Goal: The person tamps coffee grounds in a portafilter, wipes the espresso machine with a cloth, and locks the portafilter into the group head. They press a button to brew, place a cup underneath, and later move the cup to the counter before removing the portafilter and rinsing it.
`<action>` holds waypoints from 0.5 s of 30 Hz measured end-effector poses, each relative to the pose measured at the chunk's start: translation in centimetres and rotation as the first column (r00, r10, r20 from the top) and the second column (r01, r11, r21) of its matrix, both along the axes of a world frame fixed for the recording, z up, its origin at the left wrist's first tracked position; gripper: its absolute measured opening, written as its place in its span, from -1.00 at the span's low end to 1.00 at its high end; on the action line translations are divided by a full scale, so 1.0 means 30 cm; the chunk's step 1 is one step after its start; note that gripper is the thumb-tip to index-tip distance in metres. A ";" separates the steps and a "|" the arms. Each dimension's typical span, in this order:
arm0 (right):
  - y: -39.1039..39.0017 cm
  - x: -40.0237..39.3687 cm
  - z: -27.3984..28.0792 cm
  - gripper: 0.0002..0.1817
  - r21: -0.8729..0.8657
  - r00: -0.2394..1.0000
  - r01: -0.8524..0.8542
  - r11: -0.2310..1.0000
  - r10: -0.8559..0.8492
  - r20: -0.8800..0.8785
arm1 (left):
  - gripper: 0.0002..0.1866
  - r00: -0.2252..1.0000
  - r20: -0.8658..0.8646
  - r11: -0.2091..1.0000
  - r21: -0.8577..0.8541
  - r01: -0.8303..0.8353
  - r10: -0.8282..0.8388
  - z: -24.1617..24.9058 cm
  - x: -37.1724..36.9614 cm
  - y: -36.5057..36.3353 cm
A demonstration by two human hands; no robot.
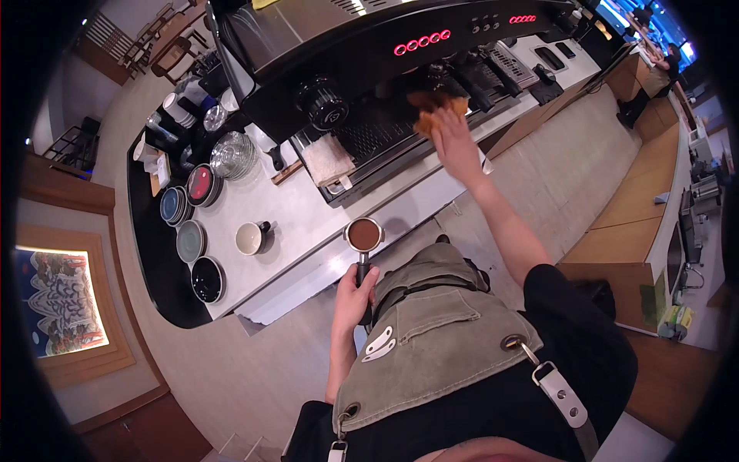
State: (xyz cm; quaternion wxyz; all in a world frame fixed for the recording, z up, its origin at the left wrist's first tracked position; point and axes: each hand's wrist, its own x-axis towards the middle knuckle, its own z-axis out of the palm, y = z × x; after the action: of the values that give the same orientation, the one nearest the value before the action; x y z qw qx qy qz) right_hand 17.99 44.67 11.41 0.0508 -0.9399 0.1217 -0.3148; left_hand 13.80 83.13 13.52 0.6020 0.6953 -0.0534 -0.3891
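My left hand (355, 296) grips the black handle of a portafilter (364, 235), whose round basket is full of brown ground coffee and hangs over the counter's front edge. My right hand (450, 138) is stretched up to the black espresso machine (369, 46) and presses an orange-brown cloth (436, 115) against the underside near a group head. Red lights glow on the machine's front panel.
A white cup (249, 238) stands on the pale counter (308, 223). Stacked coloured saucers (191, 202), a stack of glass dishes (233, 154) and a folded cloth (327, 159) on the drip tray lie left. Another person (671, 58) stands far right.
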 end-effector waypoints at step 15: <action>-0.017 -0.498 -0.195 -0.40 0.848 0.820 -0.463 -0.257 -0.488 0.300 | -0.74 0.999 0.034 0.991 -0.133 0.008 -0.003 0.087 0.082 -0.242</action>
State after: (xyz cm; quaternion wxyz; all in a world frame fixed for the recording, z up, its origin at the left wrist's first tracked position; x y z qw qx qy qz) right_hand 3.05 44.16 5.57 0.8048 -0.3626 0.3101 -0.3532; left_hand 16.24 75.88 16.14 0.6449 0.6599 -0.0914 -0.3745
